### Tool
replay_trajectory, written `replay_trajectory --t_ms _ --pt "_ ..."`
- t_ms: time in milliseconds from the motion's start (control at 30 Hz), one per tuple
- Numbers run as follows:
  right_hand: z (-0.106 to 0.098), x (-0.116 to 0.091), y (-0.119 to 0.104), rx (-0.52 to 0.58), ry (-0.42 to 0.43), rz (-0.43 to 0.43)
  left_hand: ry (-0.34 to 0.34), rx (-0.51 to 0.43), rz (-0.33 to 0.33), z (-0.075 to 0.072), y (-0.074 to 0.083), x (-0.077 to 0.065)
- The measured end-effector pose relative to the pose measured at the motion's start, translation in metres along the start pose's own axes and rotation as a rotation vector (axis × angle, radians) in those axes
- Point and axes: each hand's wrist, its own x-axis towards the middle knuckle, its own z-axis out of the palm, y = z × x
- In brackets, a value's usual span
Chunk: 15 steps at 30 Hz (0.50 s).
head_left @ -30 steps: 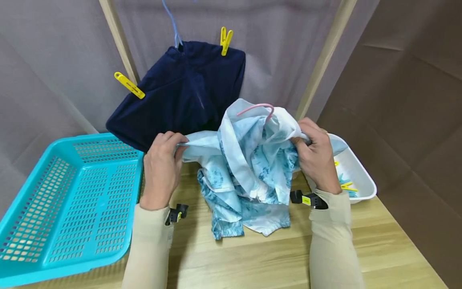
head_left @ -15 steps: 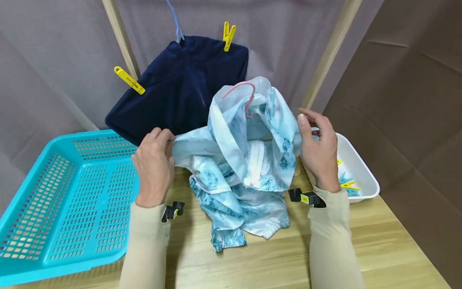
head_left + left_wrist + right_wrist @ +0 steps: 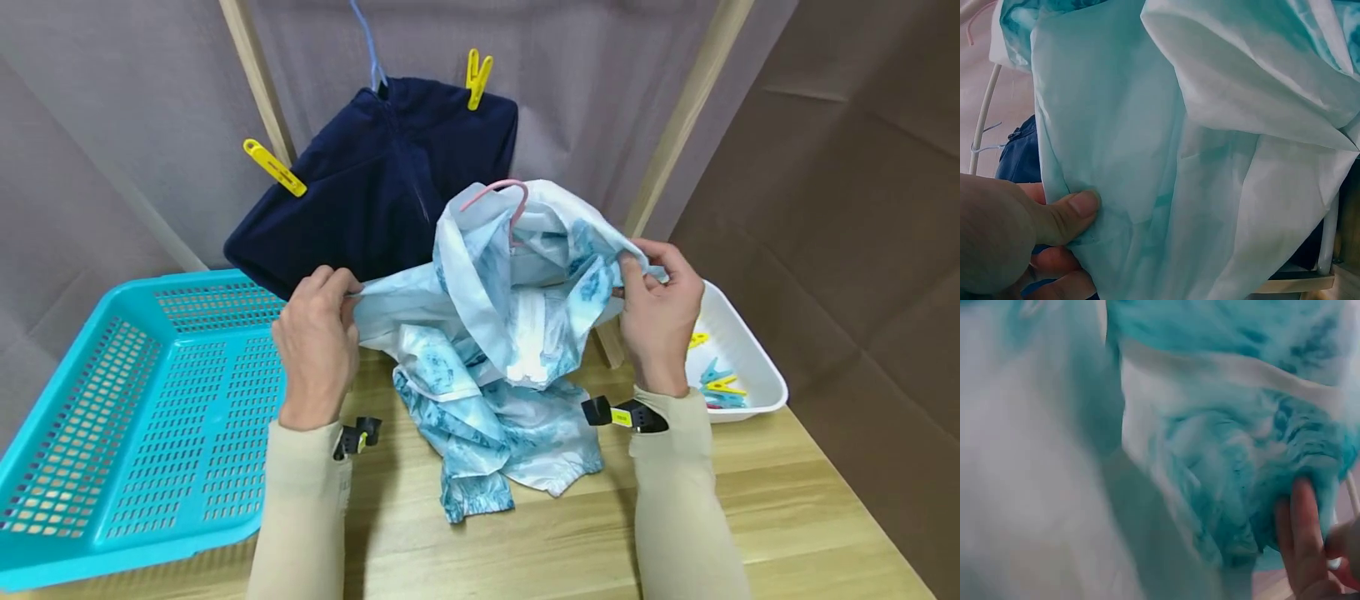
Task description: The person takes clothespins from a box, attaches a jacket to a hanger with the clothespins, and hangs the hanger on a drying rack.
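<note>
A thin blue-and-white zip jacket (image 3: 468, 417) hangs between the two hands, its lower parts lying on the table. The pink hook of a hanger (image 3: 508, 182) sticks out at its top; the rest of the hanger is hidden by cloth. My left hand (image 3: 317, 350) pinches the jacket's left edge, thumb on the near side in the left wrist view. On the other side, my right hand (image 3: 663, 321) holds the jacket's right edge between thumb and fingers. The right wrist view has its fingers (image 3: 1307, 531) against the bunched blue cloth.
Behind hangs a dark navy garment (image 3: 337, 208) with yellow clothes pegs (image 3: 276, 169) on it. A turquoise basket (image 3: 217, 417) stands left. At right, a white tray (image 3: 767, 367) holds several yellow and blue pegs. Wooden poles (image 3: 690, 108) rise behind the table (image 3: 555, 550).
The jacket's top was lifted and spread wider, then sank slightly. My right hand loosened, then took the right edge again. The left hand shifted slightly left, keeping its pinch.
</note>
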Motion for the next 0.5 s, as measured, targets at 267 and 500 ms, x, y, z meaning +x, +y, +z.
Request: replay_trajectory --t_ms 267,500 --pt "-0.011 0.012 -0.017 0.219 -0.379 -0.079 -0.017 -0.030 0.000 0.003 0.005 0.000" --pt "0.026 0.050 -0.039 -0.488 -0.746 -0.250 -0.016 -0.045 0.013 0.005 0.003 0.001"
